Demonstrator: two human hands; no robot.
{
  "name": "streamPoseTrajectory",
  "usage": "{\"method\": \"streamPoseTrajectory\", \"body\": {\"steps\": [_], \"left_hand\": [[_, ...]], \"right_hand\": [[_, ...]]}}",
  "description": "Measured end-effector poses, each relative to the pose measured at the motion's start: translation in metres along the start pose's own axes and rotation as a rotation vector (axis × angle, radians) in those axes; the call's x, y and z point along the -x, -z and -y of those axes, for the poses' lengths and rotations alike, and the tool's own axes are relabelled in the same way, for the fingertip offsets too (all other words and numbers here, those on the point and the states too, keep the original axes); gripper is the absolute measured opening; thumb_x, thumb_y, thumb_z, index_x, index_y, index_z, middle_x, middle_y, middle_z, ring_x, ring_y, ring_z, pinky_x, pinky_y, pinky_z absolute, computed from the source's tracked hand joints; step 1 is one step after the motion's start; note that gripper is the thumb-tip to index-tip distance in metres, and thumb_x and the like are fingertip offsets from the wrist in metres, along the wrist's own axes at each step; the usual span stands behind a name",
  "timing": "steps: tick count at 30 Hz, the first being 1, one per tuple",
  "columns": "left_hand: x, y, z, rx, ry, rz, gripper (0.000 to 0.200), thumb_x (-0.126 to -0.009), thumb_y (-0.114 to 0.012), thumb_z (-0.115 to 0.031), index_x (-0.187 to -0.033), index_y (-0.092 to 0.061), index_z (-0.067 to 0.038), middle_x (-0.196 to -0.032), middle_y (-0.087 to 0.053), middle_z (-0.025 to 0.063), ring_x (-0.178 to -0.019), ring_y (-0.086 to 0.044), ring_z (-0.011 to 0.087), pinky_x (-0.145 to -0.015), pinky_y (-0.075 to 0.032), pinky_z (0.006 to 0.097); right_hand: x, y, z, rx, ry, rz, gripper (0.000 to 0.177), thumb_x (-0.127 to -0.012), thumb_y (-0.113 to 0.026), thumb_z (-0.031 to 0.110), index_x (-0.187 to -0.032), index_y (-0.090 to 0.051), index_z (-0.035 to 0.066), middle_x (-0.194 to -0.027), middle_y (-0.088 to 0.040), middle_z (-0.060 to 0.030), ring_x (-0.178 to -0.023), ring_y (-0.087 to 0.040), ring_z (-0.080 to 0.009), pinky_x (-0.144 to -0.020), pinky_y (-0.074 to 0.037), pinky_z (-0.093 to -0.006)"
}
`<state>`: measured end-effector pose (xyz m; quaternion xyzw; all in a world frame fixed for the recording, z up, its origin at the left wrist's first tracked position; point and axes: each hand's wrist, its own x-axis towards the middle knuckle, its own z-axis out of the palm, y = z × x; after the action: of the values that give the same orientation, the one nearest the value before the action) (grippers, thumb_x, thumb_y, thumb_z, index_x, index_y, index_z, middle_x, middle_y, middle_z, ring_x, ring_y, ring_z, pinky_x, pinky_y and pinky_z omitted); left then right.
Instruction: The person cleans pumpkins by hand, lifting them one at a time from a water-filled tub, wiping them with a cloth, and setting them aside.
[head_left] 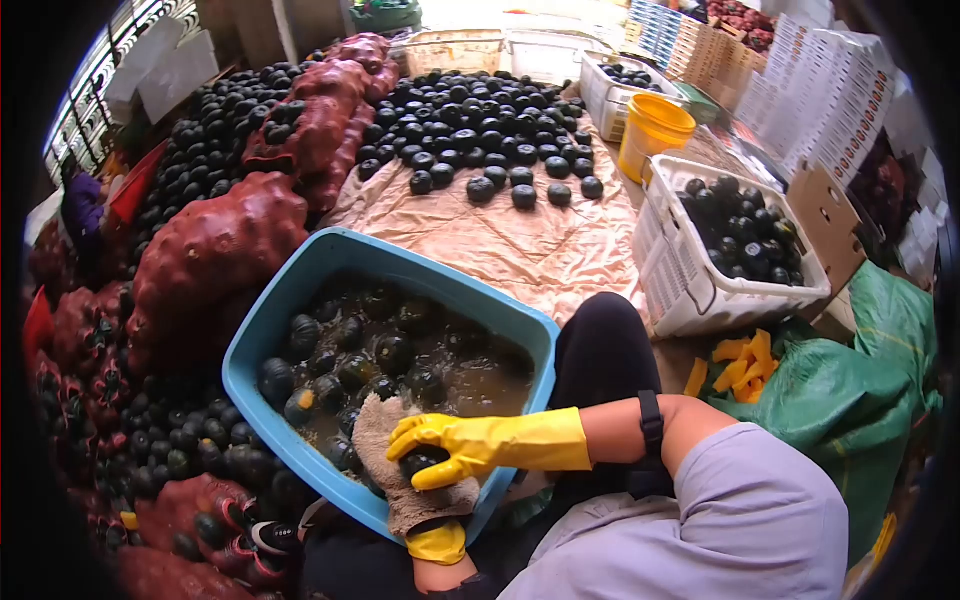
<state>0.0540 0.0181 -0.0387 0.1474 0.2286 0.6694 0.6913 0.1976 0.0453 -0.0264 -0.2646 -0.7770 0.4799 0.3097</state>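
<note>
A blue tub (270, 310) of murky water holds many dark green squashes. Over its near edge my right hand (440, 447), in a yellow rubber glove, curls its fingers round a dark squash (424, 460). My left hand (415, 480) is inside a wet tan cloth mitt, with a yellow glove cuff showing at the wrist. The mitt lies under and beside the same squash, cradling it; its fingers are hidden by the cloth. Floating near the mitt is a squash with an orange patch (300, 402).
Dark squashes (490, 130) cover a pinkish cloth (480, 240) beyond the tub. Red net sacks (215, 240) stand left. At right are a white crate (690, 290) of squashes, a yellow bucket (655, 130), green sacks (830, 390) and yellow gloves (745, 368). A person in purple (85, 205) is far left.
</note>
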Motion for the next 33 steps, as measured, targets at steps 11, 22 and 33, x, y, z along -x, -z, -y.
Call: {"method": "streamPoseTrajectory", "body": {"steps": [11,22,33], "left_hand": [[0.008,0.029,0.025,-0.885,-0.282,-0.108,0.059,-0.097,-0.074,-0.024,-0.151,-0.052,-0.009,-0.14,-0.065,0.0117,-0.131,-0.063,0.0279,-0.114,-0.048,0.0446],[0.014,-0.023,0.009,-0.392,-0.138,-0.163,0.06,-0.098,-0.074,-0.027,-0.149,-0.053,-0.004,-0.123,-0.072,0.0181,-0.12,-0.07,0.0341,-0.108,-0.052,0.0431],[0.03,-0.022,-0.008,-1.207,-0.323,0.054,0.091,-0.08,-0.087,-0.01,-0.159,-0.04,-0.007,-0.142,-0.066,0.0168,-0.129,-0.066,0.0349,-0.112,-0.052,0.0416]], "right_hand": [[-0.007,-0.019,-0.023,0.163,-0.078,-0.318,0.063,-0.092,-0.083,0.038,-0.144,-0.064,0.009,-0.147,-0.061,-0.0244,-0.139,-0.056,-0.0433,-0.119,-0.043,-0.0517],[-0.013,-0.011,-0.015,0.09,-0.238,-0.474,0.064,-0.089,-0.088,0.029,-0.143,-0.061,0.009,-0.147,-0.06,-0.0232,-0.141,-0.054,-0.0417,-0.119,-0.043,-0.0503],[-0.004,0.0,0.004,0.097,0.088,-0.078,0.058,-0.102,-0.075,0.025,-0.154,-0.054,0.012,-0.153,-0.056,-0.0189,-0.141,-0.055,-0.0361,-0.119,-0.043,-0.0461]]}}
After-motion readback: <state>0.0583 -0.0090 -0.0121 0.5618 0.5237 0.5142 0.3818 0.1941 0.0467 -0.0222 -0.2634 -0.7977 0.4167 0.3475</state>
